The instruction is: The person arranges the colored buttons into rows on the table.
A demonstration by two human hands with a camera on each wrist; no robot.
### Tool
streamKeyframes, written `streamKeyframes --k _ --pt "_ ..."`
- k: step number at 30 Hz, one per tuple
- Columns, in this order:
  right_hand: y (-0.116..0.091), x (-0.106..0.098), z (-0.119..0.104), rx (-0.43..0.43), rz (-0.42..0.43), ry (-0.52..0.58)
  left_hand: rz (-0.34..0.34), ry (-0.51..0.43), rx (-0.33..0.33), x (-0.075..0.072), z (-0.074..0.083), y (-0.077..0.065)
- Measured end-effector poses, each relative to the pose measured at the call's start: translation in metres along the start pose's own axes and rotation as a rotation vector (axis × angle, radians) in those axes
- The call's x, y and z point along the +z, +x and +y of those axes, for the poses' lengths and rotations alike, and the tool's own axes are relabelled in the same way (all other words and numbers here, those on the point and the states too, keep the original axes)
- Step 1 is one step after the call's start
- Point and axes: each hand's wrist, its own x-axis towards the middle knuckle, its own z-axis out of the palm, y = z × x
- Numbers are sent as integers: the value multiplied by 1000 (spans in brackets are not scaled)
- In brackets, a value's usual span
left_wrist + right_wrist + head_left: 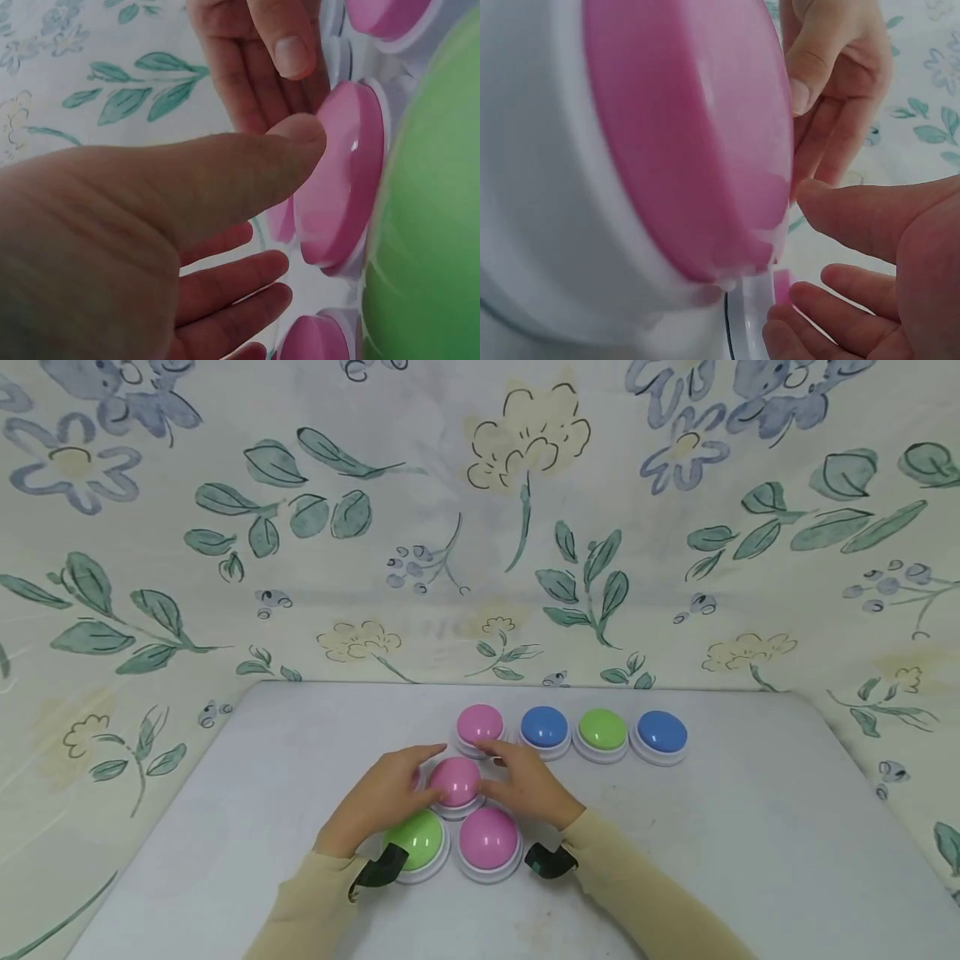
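Observation:
A pink dome push button (455, 781) on a white round base lies between both hands. My left hand (386, 797) is at its left side, the thumb (296, 139) at the dome's edge and the fingers spread. From the right, my right hand (536, 785) reaches in, its thumb close to the same dome and its fingers loosely extended. Whether either thumb presses the dome I cannot tell. Another pink button (415, 779) is mostly hidden behind the left hand. Below stand a green button (417, 842), partly covered by the left wrist strap, and a pink button (488, 839).
A row at the back holds a pink button (480, 725), a blue button (543, 727), a green button (602, 729) and a second blue button (662, 732). They stand on a white table (720, 843). Floral cloth (450, 485) rises behind the table.

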Motion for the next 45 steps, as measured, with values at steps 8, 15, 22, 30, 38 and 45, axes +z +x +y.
streamKeyframes --k 8,15,22,30,38,45 --pt "3 6 0 34 -58 51 -10 22 26 -1 -8 0" --pt "7 8 0 66 -93 63 -13 37 29 3 -9 4" --pt "10 11 -3 37 -99 27 -3 75 34 13 -10 7" --pt "13 13 -5 85 -118 3 14 97 60 12 -10 7" --pt "16 10 -9 86 -134 -44 20 115 66 12 -9 7" --pt "14 10 -8 71 -129 -59 26 130 67 13 -5 6"
